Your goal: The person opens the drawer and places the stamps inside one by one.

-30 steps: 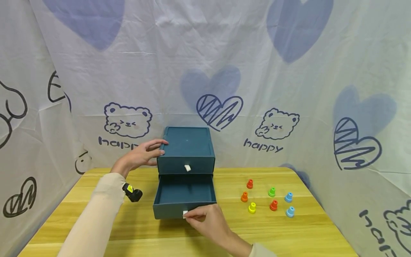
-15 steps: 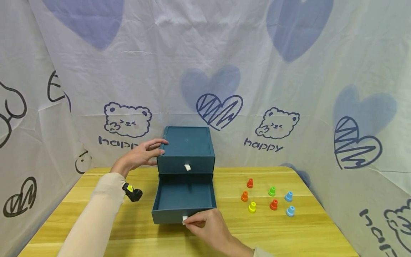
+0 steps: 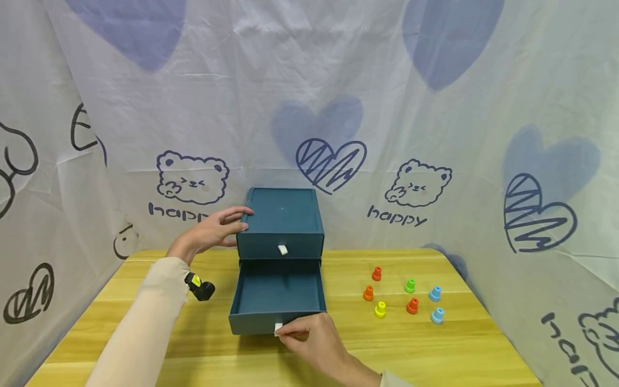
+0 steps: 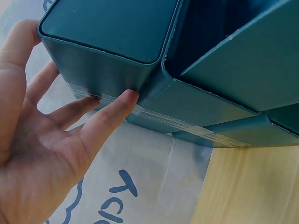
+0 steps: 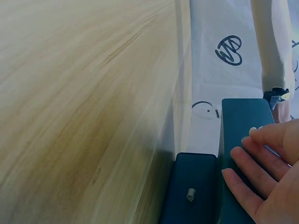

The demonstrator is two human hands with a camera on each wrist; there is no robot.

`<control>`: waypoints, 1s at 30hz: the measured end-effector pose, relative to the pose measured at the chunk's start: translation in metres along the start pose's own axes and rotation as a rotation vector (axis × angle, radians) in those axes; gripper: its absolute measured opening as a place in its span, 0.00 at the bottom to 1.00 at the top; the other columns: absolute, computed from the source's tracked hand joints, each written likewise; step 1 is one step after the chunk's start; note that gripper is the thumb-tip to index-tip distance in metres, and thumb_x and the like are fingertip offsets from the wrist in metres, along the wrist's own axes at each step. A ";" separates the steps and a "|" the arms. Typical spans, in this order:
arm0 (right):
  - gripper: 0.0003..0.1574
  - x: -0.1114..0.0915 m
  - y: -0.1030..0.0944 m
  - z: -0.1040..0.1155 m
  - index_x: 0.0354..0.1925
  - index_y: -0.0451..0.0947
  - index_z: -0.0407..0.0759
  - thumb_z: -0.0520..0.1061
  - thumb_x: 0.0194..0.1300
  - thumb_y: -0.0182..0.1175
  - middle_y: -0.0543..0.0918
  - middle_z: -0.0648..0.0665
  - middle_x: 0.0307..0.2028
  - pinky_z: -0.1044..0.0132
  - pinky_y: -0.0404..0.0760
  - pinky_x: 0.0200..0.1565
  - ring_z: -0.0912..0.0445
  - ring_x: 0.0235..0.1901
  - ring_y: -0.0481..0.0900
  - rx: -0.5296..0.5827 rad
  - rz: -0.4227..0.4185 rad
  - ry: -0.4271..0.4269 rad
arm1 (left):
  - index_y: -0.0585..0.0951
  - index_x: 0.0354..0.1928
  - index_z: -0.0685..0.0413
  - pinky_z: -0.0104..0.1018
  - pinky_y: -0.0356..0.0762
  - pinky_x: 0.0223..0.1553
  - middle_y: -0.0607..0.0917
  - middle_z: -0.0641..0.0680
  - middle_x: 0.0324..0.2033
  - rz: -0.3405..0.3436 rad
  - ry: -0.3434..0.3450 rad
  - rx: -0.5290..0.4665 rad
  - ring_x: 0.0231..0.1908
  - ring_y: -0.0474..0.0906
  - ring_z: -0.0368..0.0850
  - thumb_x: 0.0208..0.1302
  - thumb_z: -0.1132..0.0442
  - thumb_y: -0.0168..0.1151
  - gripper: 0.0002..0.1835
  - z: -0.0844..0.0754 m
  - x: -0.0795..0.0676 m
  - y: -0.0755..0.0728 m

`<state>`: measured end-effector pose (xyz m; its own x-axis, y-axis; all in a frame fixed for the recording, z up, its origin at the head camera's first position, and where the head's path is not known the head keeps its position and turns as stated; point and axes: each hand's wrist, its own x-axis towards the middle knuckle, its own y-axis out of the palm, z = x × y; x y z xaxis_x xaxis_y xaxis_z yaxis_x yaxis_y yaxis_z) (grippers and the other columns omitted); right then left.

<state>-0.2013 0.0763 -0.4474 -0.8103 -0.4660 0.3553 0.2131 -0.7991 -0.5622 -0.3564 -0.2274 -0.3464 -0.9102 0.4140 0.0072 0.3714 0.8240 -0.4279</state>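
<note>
A dark teal cabinet of drawers stands on the table, its top drawer closed. The drawer beneath that is pulled out, and its inside is bare. My right hand pinches that drawer's white pull tab between thumb and forefinger; the other fingers spread beside the drawer front in the right wrist view. My left hand rests against the cabinet's left side near the top edge. In the left wrist view its spread fingers touch the side wall, which has clear tape along it.
Several small colored pegs stand on the table right of the cabinet, among them a yellow peg and a green peg. Another drawer front with a white tab shows low by the table. A printed curtain hangs behind.
My right hand has drawn the drawer a little farther toward me, then it stays put over the last half second. My left hand keeps its place on the cabinet.
</note>
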 end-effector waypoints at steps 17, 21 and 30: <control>0.10 0.001 -0.014 0.000 0.44 0.91 0.42 0.36 0.65 0.70 0.93 0.39 0.39 0.75 0.87 0.36 0.67 0.33 0.88 0.101 0.087 0.038 | 0.62 0.78 0.47 0.66 0.70 0.69 0.53 0.63 0.82 -0.003 0.020 0.005 0.77 0.57 0.70 0.78 0.47 0.57 0.33 0.003 0.002 -0.001; 0.11 0.000 -0.032 0.005 0.48 0.90 0.42 0.39 0.66 0.70 0.93 0.41 0.38 0.73 0.87 0.36 0.63 0.32 0.88 0.114 0.105 0.038 | 0.62 0.78 0.47 0.65 0.71 0.69 0.52 0.62 0.82 -0.002 0.013 0.005 0.77 0.57 0.70 0.78 0.47 0.57 0.33 0.001 0.002 -0.001; 0.15 -0.001 -0.082 0.011 0.51 0.89 0.43 0.45 0.66 0.71 0.92 0.48 0.37 0.71 0.88 0.42 0.65 0.34 0.87 -0.013 0.172 0.072 | 0.62 0.78 0.48 0.66 0.69 0.70 0.53 0.63 0.82 0.010 0.019 -0.008 0.77 0.56 0.70 0.78 0.50 0.56 0.32 0.001 0.001 0.001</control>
<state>-0.2120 0.1379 -0.3938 -0.7995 -0.5667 0.1990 0.3455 -0.7049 -0.6195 -0.3575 -0.2268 -0.3474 -0.9028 0.4295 0.0206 0.3819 0.8228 -0.4209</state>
